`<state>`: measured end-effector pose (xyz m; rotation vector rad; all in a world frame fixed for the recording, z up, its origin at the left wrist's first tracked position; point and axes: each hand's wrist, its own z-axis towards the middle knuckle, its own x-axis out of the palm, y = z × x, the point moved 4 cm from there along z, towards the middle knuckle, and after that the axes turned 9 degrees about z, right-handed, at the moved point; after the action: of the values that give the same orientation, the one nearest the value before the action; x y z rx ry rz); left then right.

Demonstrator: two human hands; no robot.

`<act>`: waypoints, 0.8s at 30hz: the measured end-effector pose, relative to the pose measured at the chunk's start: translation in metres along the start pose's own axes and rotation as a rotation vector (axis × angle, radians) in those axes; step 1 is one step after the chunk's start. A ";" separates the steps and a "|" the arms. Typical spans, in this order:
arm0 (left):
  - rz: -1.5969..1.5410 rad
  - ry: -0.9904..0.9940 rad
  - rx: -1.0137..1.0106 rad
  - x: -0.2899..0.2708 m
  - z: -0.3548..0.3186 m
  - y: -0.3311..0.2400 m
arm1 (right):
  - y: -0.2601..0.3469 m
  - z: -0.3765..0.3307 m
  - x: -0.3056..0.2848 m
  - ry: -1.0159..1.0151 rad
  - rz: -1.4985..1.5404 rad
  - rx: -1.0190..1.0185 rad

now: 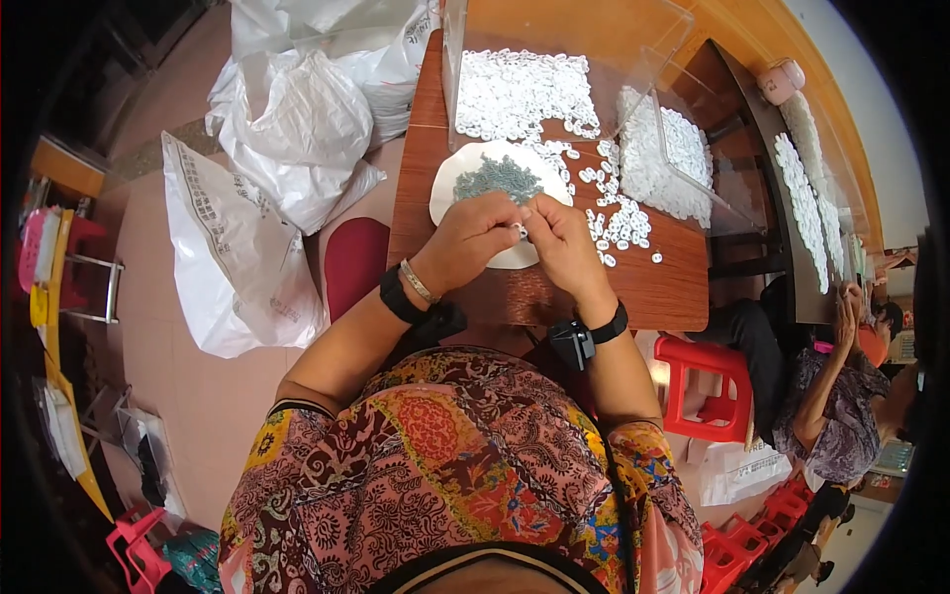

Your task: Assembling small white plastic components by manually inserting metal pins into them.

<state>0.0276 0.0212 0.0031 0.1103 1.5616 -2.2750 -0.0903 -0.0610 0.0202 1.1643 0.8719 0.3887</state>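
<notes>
We hold our left hand (473,241) and right hand (560,241) together just over the near edge of the white plate (465,166), fingertips pinched on one small white piece (519,231) between them. Beyond our hands, on the plate, lies a heap of small grey parts (498,176). Right of the plate, white rings (621,223) lie scattered on the wooden table (653,287). Behind the plate stands a clear bin (554,40) of more rings
</notes>
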 end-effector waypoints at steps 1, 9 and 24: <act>0.000 0.002 -0.001 0.000 0.000 0.000 | -0.002 -0.001 0.001 0.032 0.083 0.024; -0.533 0.059 -0.303 0.003 -0.002 0.016 | -0.004 -0.005 0.006 0.057 0.169 0.037; 0.092 -0.116 -0.047 -0.013 0.006 0.025 | 0.002 -0.002 -0.009 -0.036 0.255 -0.017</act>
<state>0.0494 0.0118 -0.0130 0.0366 1.5178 -2.1331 -0.0968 -0.0651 0.0255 1.2674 0.6892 0.5801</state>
